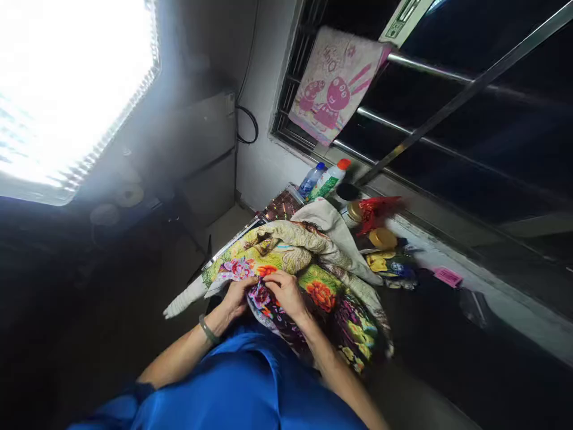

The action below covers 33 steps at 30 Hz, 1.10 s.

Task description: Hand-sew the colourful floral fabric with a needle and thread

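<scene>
A large flowered cloth that looks like cross-stitch embroidery (320, 295) lies bunched over the table and my lap, with part of it rolled at the far side. My left hand (237, 297), with a bangle at its wrist, is closed on the near edge of this cloth, thumb on top. Just to the right, my right hand (287, 294) is closed in a pinch over the purple flowers, close to the left fingertips. Anything thin between the right fingers is too small to make out. The fingers beneath the cloth are hidden.
Beyond the cloth stand a blue-capped bottle (312, 181) and a red-capped bottle (330, 180). Gold-lidded jars (382, 239) and a red plastic bag (376, 214) sit along the windowsill. A pink towel (338, 86) hangs on the window bars. A bright lamp (71, 89) looms upper left.
</scene>
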{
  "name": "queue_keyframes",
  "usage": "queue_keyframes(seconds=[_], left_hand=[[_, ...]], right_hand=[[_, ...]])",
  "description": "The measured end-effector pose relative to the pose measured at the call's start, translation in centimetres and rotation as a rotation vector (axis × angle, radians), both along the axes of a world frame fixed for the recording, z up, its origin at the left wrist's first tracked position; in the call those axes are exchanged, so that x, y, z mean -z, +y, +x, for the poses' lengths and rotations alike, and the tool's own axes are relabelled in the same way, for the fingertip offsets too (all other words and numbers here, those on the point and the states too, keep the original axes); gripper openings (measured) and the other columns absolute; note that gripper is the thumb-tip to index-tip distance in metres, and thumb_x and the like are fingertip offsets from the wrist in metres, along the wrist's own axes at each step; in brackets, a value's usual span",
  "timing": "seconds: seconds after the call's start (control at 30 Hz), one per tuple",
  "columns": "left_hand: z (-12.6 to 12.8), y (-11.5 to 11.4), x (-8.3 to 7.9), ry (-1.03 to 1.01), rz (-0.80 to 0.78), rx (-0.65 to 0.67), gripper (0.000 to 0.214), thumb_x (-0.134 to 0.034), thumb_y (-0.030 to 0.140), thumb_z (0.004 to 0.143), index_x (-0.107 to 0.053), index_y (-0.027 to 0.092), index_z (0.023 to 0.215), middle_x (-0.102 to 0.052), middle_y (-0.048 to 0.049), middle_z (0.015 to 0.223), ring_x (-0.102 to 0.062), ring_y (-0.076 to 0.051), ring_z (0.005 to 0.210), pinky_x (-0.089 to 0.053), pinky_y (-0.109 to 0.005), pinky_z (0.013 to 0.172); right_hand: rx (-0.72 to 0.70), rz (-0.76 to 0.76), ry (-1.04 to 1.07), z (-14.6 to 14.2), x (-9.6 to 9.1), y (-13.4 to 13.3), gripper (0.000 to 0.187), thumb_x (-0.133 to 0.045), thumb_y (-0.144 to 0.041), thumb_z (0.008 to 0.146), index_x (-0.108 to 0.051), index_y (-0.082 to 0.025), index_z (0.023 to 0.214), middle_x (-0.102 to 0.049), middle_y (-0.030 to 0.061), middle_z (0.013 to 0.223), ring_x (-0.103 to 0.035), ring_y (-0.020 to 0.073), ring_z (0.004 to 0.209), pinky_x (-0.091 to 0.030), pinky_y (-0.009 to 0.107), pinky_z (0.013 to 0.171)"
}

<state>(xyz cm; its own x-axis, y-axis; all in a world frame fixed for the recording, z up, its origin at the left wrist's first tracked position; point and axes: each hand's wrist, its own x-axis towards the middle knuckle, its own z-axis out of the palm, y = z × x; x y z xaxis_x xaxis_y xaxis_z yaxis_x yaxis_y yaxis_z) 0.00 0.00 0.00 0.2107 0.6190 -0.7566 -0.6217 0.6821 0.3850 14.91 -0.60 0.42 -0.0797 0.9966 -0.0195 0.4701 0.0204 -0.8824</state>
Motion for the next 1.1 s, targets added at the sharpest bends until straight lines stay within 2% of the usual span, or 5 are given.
queue_keyframes(seconds=[0.33, 0.5, 0.87, 0.97, 1.1], left_hand=[[0.2, 0.0, 0.0, -0.018, -0.014, -0.012, 0.034, -0.083, 0.011, 0.056, -0.072, 0.016, 0.088, -0.079, -0.0109, 0.089, -0.072, -0.034, 0.103, -0.054, -0.045, 0.098], [0.3, 0.0, 0.1, -0.044, 0.0, -0.016, 0.029, -0.083, 0.009, 0.055, -0.071, 0.016, 0.079, -0.079, -0.0109, 0.088, -0.071, -0.034, 0.105, -0.053, -0.045, 0.099], [-0.1, -0.3, 0.6, -0.027, 0.091, -0.002, 0.029, -0.081, 0.006, 0.048, -0.07, 0.017, 0.073, -0.078, -0.0101, 0.08, -0.069, -0.036, 0.111, -0.05, -0.045, 0.103], [-0.1, -0.3, 0.4, 0.004, 0.105, 0.037, 0.027, -0.081, 0.006, 0.048, -0.07, 0.018, 0.07, -0.078, -0.0094, 0.079, -0.069, -0.036, 0.108, -0.051, -0.045, 0.101], [-0.1, -0.2, -0.2, 0.017, 0.13, 0.039, 0.033, -0.084, 0.007, 0.044, -0.072, 0.016, 0.074, -0.078, -0.0105, 0.084, -0.068, -0.038, 0.109, -0.048, -0.047, 0.103]], right_hand=[[-0.058, -0.01, 0.093, 0.4, 0.4, 0.6, 0.023, -0.063, -0.008, 0.078, -0.08, -0.023, 0.074, -0.074, 0.0038, 0.077, -0.068, 0.018, 0.072, -0.057, 0.03, 0.076], [-0.027, 0.006, 0.082, 0.0, 0.7, 0.6, 0.019, -0.064, -0.01, 0.078, -0.078, -0.021, 0.071, -0.073, 0.0037, 0.073, -0.067, 0.0173, 0.068, -0.055, 0.028, 0.07], [-0.03, 0.07, -0.381, -2.3, -1.5, -0.3, 0.026, -0.05, -0.009, 0.089, -0.073, -0.019, 0.095, -0.072, 0.0077, 0.085, -0.066, 0.0192, 0.075, -0.051, 0.028, 0.071], [-0.035, 0.015, -0.479, -3.1, -2.2, -0.2, 0.019, -0.053, -0.014, 0.09, -0.07, -0.02, 0.088, -0.069, 0.0089, 0.09, -0.064, 0.0179, 0.071, -0.048, 0.027, 0.064], [0.055, -0.032, -0.094, -3.4, -2.4, 1.0, 0.017, -0.052, -0.023, 0.091, -0.058, -0.022, 0.075, -0.065, 0.0042, 0.078, -0.059, 0.0143, 0.06, -0.046, 0.025, 0.056]])
